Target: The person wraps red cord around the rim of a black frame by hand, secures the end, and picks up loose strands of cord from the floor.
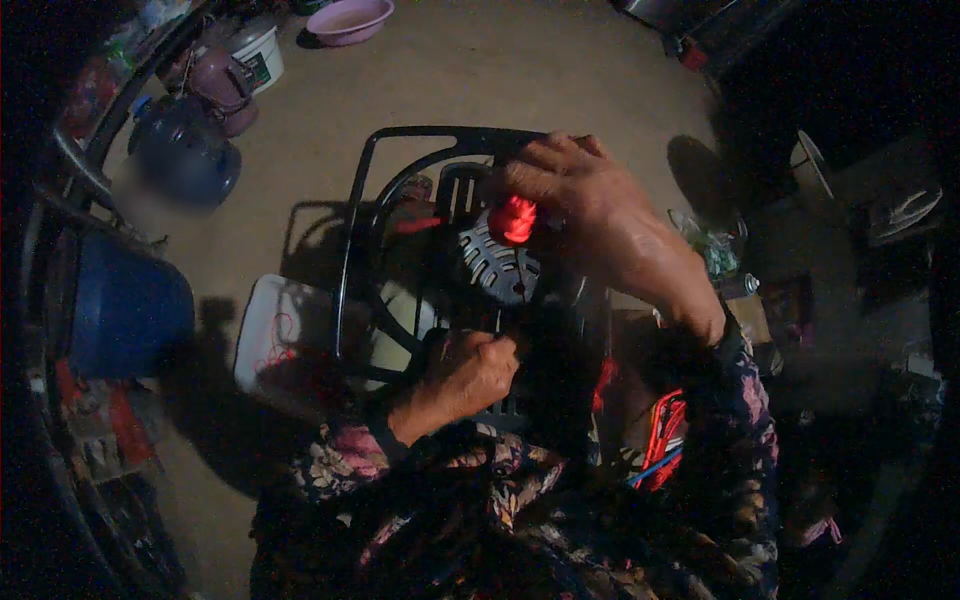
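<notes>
The right hand (pixel 565 180) reaches over the top of a black frame (pixel 355 230), its fingers curled down and pinching a bundle of bright red cord (pixel 515 218) against the upper middle of the frame. Just under the cord sits a round grey slotted plate (pixel 495 268), ribbed like a vent cover, dull and hard-looking. The left hand (pixel 470 372) is closed in a loose fist at the lower edge of the frame, gripping something dark there; what exactly it holds cannot be made out in the dim light.

The frame is made of thin curved bars with a rounded top rail and open gaps between the bars, and its left side bows outward. Behind its lower left part lies a white rectangular tray (pixel 265 330) with rounded corners and a few loose red threads on it. At the person's right side, below the frame, hang more cords (pixel 665 440), red and blue, in a loose tangle.

The tan floor (pixel 470 70) beyond the top rail is bare and smooth, giving open room up to a pink basin (pixel 350 20). To the left the space is tighter: a blue rounded container (pixel 185 150), a white bucket (pixel 258 52) and a blue bin (pixel 125 310) stand there. The right side is dark and crowded.
</notes>
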`<action>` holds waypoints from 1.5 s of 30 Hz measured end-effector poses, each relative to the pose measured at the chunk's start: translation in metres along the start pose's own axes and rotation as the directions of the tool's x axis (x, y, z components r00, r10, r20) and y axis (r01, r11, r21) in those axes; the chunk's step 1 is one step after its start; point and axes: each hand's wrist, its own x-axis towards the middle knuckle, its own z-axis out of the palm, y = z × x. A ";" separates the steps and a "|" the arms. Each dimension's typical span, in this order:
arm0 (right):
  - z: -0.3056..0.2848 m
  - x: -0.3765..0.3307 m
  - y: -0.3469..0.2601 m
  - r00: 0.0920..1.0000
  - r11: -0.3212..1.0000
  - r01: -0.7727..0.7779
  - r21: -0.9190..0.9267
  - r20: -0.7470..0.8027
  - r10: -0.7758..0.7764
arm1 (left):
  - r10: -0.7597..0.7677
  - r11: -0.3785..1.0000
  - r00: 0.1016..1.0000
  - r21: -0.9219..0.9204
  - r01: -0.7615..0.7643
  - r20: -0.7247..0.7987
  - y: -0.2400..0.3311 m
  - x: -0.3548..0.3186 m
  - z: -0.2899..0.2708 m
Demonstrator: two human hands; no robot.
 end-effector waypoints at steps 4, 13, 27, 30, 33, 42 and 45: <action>0.064 -0.031 0.023 0.958 0.963 0.158 -0.219 0.269 -0.097 | -0.249 0.948 0.950 -0.251 0.198 -0.190 0.015 0.004 -0.008; 0.140 -0.083 0.054 0.864 0.954 0.249 -0.165 0.482 -0.142 | -0.203 0.972 0.965 -0.152 0.179 -0.165 0.042 0.003 -0.037; 0.076 -0.070 0.024 0.769 0.730 -0.362 0.580 0.629 -0.118 | -0.165 0.981 0.960 -0.137 0.136 -0.227 0.014 0.020 -0.038; 0.042 -0.072 0.012 0.963 0.816 -0.079 0.572 0.256 -0.087 | -0.204 0.977 0.955 -0.105 0.186 -0.213 0.006 0.020 -0.035; 0.036 -0.093 0.006 0.999 0.928 -0.003 0.373 0.051 -0.018 | -0.230 0.969 0.956 -0.133 0.208 -0.180 -0.006 0.014 -0.028; 0.092 -0.125 -0.007 0.941 0.958 0.275 0.083 0.182 -0.286 | -0.258 0.958 0.963 -0.149 0.245 -0.074 -0.021 0.013 -0.021; 0.078 -0.109 -0.016 0.925 0.933 0.360 -0.021 0.139 -0.354 | -0.285 0.947 0.956 -0.173 0.270 -0.066 -0.021 0.012 -0.022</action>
